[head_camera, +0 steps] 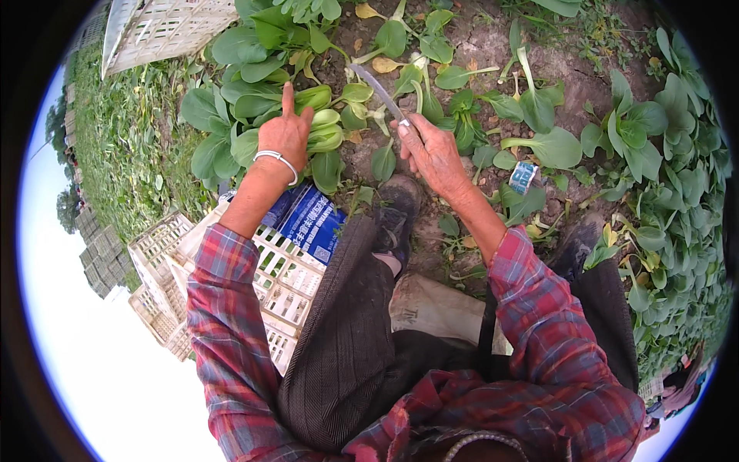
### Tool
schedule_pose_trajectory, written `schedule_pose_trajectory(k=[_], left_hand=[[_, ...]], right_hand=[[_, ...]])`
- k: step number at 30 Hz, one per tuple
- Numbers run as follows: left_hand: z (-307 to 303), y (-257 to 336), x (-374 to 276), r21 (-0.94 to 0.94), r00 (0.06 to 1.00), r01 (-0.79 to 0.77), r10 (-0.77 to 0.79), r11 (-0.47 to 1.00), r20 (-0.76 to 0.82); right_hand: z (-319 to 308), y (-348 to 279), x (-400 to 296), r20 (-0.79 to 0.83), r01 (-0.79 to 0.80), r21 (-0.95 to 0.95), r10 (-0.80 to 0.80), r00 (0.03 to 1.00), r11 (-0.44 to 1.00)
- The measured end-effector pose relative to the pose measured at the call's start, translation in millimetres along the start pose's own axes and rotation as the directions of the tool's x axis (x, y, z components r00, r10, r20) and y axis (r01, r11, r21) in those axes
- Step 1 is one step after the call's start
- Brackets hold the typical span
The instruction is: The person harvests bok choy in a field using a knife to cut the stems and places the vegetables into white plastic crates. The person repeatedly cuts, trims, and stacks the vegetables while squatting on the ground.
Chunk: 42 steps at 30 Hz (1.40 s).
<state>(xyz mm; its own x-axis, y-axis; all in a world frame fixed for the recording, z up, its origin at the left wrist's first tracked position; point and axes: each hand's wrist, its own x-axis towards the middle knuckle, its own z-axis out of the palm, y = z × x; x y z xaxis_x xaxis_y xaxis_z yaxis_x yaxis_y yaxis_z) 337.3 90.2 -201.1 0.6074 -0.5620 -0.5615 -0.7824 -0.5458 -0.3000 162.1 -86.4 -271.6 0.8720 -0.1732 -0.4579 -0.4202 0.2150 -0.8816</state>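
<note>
My left hand (284,134), with a white bangle at the wrist, lies on a pile of cut bok choy (254,104). Its index finger is stretched out over the leaves. Pale green bok choy bases (325,131) show just beside the thumb; whether the fingers grip any of them is hidden. In my right hand (430,151) is the handle of a knife with a narrow, curved blade (378,89) that points up and to the left over the soil. Loose leaves and stalks are scattered below the blade.
A white plastic crate (288,277) with a blue printed sheet (312,222) stands by my leg. Other crates (156,248) are at the left, another (167,29) at the top left. Bok choy plants (635,127) grow at the right. A torn printed wrapper (522,177) lies near my shoe (398,213).
</note>
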Motion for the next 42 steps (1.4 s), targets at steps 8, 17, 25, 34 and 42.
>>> schedule_pose_trajectory(k=[8,17,25,34,42], left_hand=[[51,-49,-5,-0.065,0.922,-0.211,0.177,0.975,-0.345],[55,-59,-5,-0.162,0.902,-0.264,0.184,0.951,-0.391],[61,-63,-5,-0.199,0.907,-0.263,0.171,0.944,-0.385],[61,-65,-3,-0.216,0.908,-0.255,0.156,0.943,-0.388],[67,-68,-2,-0.299,0.915,-0.229,0.1,0.927,-0.391]], right_hand=[[43,29,39,0.057,0.137,-0.204,-0.128,0.99,0.969],[73,39,38,-0.073,0.105,-0.119,-0.114,0.991,0.987],[89,37,37,-0.143,0.172,-0.168,-0.197,0.97,0.971],[102,57,49,-0.063,0.046,0.045,-0.043,0.997,0.998],[113,35,84,-0.056,0.108,-0.409,-0.143,0.988,0.906]])
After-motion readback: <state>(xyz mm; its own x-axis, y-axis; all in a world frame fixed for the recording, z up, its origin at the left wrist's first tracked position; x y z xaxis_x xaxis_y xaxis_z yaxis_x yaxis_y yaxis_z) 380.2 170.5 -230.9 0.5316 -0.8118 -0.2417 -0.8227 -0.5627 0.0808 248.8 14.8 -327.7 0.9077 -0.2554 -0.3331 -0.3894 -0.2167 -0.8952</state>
